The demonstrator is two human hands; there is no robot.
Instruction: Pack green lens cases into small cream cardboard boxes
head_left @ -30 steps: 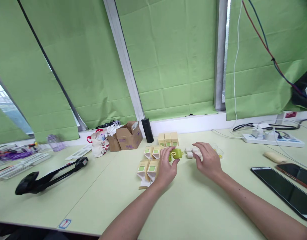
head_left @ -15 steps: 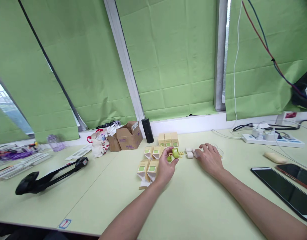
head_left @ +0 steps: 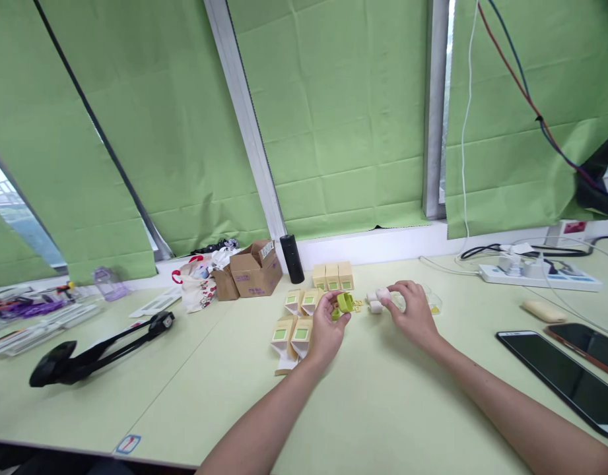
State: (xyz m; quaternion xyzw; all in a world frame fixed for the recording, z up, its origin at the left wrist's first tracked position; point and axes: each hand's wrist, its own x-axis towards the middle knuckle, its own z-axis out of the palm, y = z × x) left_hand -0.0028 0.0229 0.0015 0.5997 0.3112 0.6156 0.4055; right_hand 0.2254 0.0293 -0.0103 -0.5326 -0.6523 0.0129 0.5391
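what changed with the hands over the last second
The right hand dropped flat onto the white pieces, then picked one white piece up in its fingers. The left hand closed on the green case and turned it. The small boxes and phones stayed put.

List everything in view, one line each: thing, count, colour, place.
green case: one, lime green, held in left hand.
white piece: one, white, pinched by right hand.
white capsule: one, white, on table beside right hand.
small cartons: three upright, tan, behind the hands; four more lying left of them.
cardboard box: one, brown, open, back left.
black cylinder: one, by the window sill.
power strip: one, white, back right.
phones: two, dark, right edge.
table: one, pale green.
left hand: holding.
right hand: pinching.
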